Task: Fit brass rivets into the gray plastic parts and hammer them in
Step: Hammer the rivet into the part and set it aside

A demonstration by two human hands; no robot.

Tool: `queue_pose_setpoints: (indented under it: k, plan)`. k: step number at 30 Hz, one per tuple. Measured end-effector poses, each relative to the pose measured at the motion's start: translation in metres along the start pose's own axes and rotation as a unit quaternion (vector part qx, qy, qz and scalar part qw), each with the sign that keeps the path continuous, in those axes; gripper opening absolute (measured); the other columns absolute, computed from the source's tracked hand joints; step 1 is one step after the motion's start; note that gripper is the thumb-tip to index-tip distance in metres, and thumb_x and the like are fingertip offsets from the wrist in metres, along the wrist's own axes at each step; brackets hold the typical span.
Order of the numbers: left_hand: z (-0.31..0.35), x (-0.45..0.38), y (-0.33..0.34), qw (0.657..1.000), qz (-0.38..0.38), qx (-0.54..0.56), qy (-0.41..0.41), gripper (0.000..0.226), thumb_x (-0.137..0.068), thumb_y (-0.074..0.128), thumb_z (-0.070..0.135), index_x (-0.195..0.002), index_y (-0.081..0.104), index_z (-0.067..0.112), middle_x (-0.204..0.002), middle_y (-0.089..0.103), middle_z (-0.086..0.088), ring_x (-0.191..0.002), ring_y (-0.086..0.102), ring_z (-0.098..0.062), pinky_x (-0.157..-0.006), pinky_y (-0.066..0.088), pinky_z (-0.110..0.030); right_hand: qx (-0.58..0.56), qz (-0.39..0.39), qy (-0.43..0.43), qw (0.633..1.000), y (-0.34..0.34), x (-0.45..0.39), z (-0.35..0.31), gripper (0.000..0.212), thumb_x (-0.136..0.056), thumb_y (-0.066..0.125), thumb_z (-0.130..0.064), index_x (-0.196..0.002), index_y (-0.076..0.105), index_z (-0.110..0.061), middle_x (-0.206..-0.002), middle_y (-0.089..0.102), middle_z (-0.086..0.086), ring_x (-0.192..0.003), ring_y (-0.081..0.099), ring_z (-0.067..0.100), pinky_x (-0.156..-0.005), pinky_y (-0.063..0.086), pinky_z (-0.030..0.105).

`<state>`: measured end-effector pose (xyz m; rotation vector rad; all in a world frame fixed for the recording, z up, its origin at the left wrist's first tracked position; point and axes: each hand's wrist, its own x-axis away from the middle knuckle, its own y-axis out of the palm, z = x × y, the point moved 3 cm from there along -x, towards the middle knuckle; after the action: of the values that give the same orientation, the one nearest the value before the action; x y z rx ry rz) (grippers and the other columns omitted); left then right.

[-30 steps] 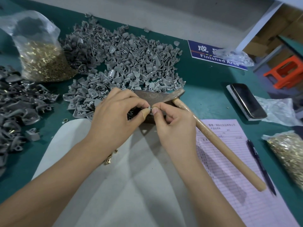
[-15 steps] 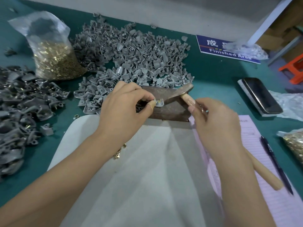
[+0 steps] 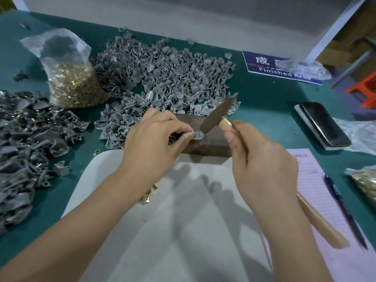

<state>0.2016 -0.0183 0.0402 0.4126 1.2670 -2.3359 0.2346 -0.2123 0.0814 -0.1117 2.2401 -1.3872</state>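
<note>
My left hand (image 3: 151, 139) pinches a small gray plastic part (image 3: 197, 135) with a rivet in it, flat on a dark metal block (image 3: 209, 141). My right hand (image 3: 262, 159) grips the wooden handle of a hammer (image 3: 218, 115) just below the head. The rusty head is tilted, its lower end touching or just above the part. A big pile of gray parts (image 3: 162, 78) lies behind the block. A few loose brass rivets (image 3: 147, 195) sit under my left wrist on the white sheet (image 3: 183, 220).
A plastic bag of brass rivets (image 3: 71, 78) stands at the back left, a darker pile of parts (image 3: 26, 143) at the far left. A phone (image 3: 323, 125), a pen (image 3: 343, 210) on a pink form (image 3: 317, 200) and another rivet bag (image 3: 366, 182) lie right.
My right hand let go of the part, took the hammer handle and raised the head, which now tips down onto the part. The left hand keeps pinching the part on the block.
</note>
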Motion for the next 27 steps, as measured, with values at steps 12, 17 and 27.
queue_pose_setpoints:
  k: [12,17,27]
  plan:
    - [0.0,0.0,-0.002,1.0,0.011,-0.009,0.02,0.008,-0.093,0.073,0.041,-0.095,0.079,0.037,-0.087,0.063,0.019,-0.091,0.05,-0.013,-0.062,0.043,-0.032,-0.043,0.118,0.022,0.992,-0.008,0.004,-0.007,0.033,-0.106,0.041,-0.047,-0.129,0.063,-0.04,-0.093,0.071,-0.009,-0.075,0.057,0.014,-0.057,0.027,0.028]
    - [-0.001,0.0,-0.002,0.999,0.015,-0.019,0.026,0.01,-0.091,0.075,0.038,-0.098,0.08,0.032,-0.086,0.065,0.018,-0.088,0.051,-0.015,-0.061,0.047,-0.035,0.004,0.026,-0.037,0.999,0.003,0.004,-0.013,0.026,-0.103,0.052,-0.041,-0.126,0.064,-0.04,-0.087,0.072,-0.006,-0.068,0.065,0.028,-0.052,0.032,0.029]
    - [-0.004,0.002,0.003,1.0,0.018,0.018,0.008,0.01,-0.089,0.076,0.035,-0.098,0.078,0.032,-0.088,0.063,0.018,-0.091,0.051,-0.011,-0.067,0.049,-0.037,-0.011,0.007,-0.018,1.0,0.008,0.001,-0.005,0.021,-0.103,0.048,-0.044,-0.118,0.061,-0.039,-0.076,0.068,-0.006,-0.064,0.061,0.03,-0.05,0.034,0.032]
